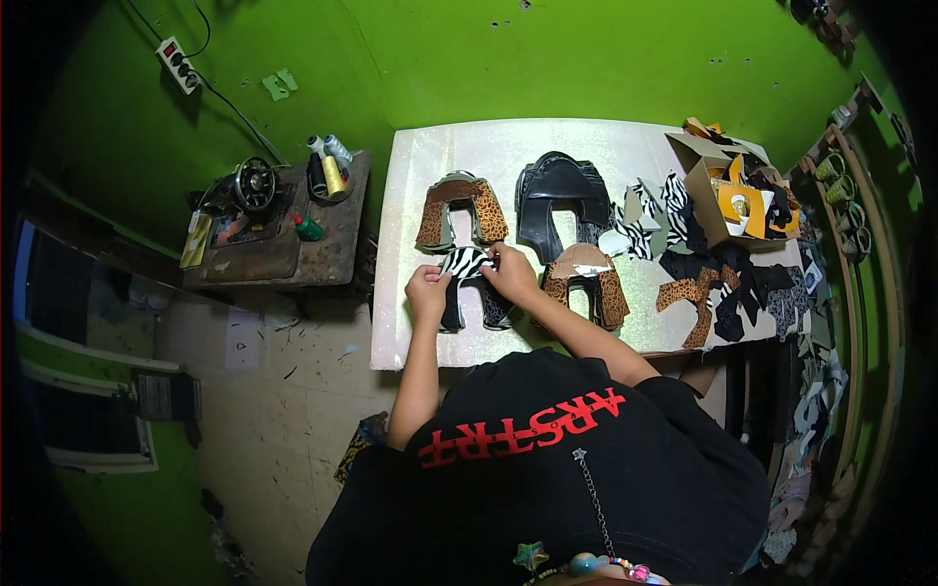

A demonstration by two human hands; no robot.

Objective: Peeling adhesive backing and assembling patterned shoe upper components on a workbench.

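A curved zebra-striped piece (466, 261) is pinched at its left end by my left hand (426, 289) and at its right end by my right hand (511, 272). Both hands are closed on it, fingertips at its edges. It lies over the top of an arch-shaped stack of black pieces (452, 311), whose two legs point toward me. Just behind stands a similar stack with leopard print (488, 213) and grey-green pieces. Right of my right hand is another leopard-print stack (611, 298) with a tan top. A larger black stack (559, 181) stands behind that one.
At the table's right are loose zebra and grey-green pieces (676, 205), leopard-print scraps (684, 291) and an open cardboard box (705, 200) full of cut pieces. Left of the white table (415, 151) stands a sewing machine (256, 190) with thread cones (334, 176) and a green bottle (308, 230).
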